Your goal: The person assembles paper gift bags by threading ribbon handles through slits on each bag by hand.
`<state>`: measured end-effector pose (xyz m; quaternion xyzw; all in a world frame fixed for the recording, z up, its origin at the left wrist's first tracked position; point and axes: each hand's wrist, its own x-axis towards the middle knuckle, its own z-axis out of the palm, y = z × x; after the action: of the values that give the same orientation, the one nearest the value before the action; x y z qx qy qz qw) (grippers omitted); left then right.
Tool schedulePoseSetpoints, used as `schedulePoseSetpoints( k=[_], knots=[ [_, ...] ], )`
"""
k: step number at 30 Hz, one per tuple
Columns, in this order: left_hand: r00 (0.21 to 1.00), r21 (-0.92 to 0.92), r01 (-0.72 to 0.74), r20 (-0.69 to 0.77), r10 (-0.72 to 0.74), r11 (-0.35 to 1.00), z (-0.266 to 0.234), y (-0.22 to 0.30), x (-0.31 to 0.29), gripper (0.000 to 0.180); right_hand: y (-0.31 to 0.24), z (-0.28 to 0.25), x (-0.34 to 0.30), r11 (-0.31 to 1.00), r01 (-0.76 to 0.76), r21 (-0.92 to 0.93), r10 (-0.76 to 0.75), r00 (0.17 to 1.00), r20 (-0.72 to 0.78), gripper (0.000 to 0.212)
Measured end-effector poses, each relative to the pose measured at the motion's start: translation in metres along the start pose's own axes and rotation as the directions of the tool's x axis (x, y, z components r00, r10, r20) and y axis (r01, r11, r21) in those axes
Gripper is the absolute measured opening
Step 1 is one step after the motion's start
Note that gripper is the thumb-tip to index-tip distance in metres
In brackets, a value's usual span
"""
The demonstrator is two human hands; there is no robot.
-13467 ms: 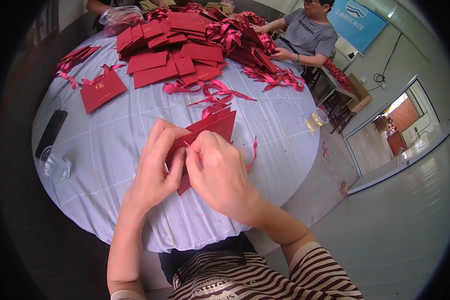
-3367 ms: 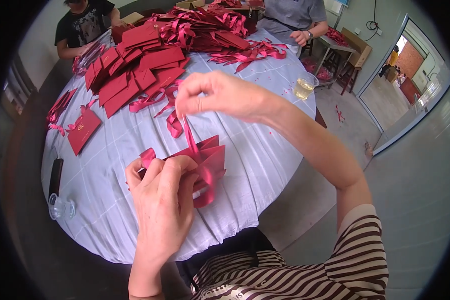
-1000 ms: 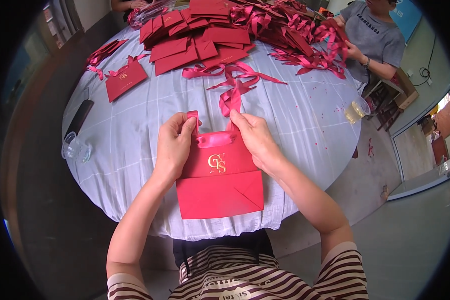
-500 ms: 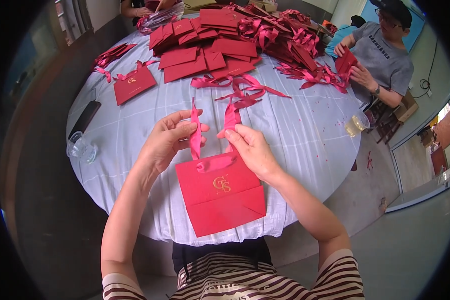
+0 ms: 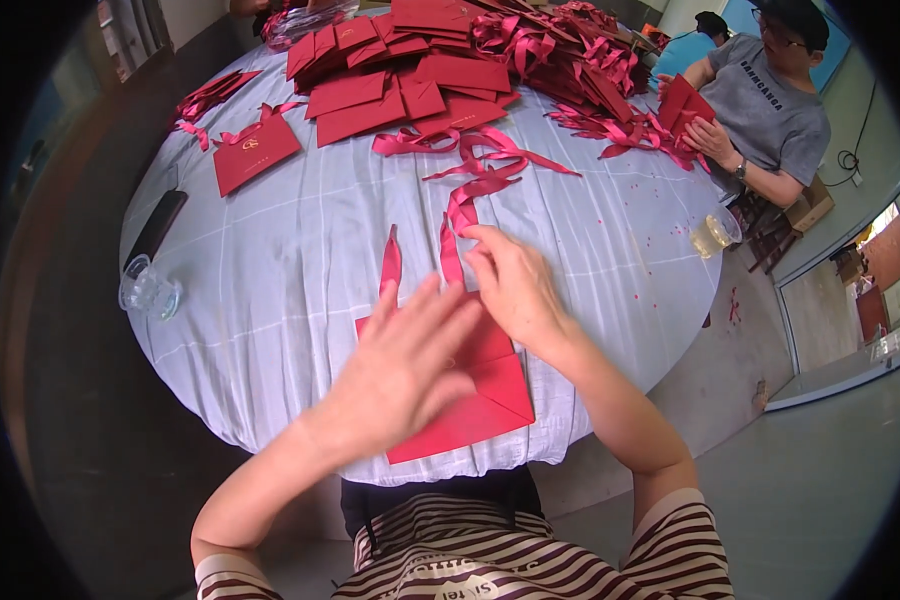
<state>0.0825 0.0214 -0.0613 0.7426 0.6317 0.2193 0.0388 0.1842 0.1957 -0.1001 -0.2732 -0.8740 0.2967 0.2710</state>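
Note:
A small red paper gift bag (image 5: 493, 396) lies flat on the cloth right in front of me, two pink ribbon ends (image 5: 392, 262) standing up past its top edge. Over its left part hovers my left hand (image 5: 395, 370), open with fingers spread and slightly smeared; it hides the gold mark and much of the front. My right hand (image 5: 520, 290) is at the bag's upper right, thumb and forefinger closed on a pink ribbon (image 5: 462, 208) that runs up toward loose ribbons (image 5: 495, 160) on the table.
A round table (image 5: 610, 250) bears a large heap of red bags (image 5: 370, 90) at the back. One bag (image 5: 257, 155), a phone (image 5: 157, 228) and a plastic cup (image 5: 150, 290) are at left. Another cup (image 5: 715, 233) stands at right, near a person (image 5: 770, 110) handling a bag.
My left hand has let go of its ribbon end and swung down over the bag, fingers opening. My right hand has shifted slightly up and right.

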Motion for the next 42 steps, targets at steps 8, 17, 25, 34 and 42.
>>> schedulePoseSetpoints(
  k=[8,17,25,34,42],
  knots=[
    [0.978,0.014,-0.074,0.196,0.070,0.997,0.027,-0.002,-0.017,0.084,-0.002,-0.005,-0.008,0.918,0.340,-0.206,-0.297,0.931,0.213,0.024],
    [0.974,0.012,-0.123,0.194,0.118,0.992,0.028,-0.005,-0.019,0.084,-0.013,-0.004,-0.012,0.801,0.380,-0.462,-0.307,0.924,0.228,0.040],
    [0.987,-0.034,-0.135,0.086,0.137,0.990,0.032,-0.005,-0.024,0.078,-0.032,0.007,-0.003,0.837,0.543,-0.074,-0.478,0.789,0.385,0.044],
    [0.983,-0.043,-0.166,0.067,0.169,0.985,0.035,-0.008,-0.022,0.077,-0.032,0.017,0.005,0.728,0.619,-0.293,-0.426,0.745,0.514,0.046],
    [0.981,-0.034,-0.176,0.083,0.178,0.984,0.032,-0.008,-0.020,0.077,-0.031,0.021,0.006,0.726,0.611,-0.316,-0.430,0.761,0.485,0.048]
  ],
)
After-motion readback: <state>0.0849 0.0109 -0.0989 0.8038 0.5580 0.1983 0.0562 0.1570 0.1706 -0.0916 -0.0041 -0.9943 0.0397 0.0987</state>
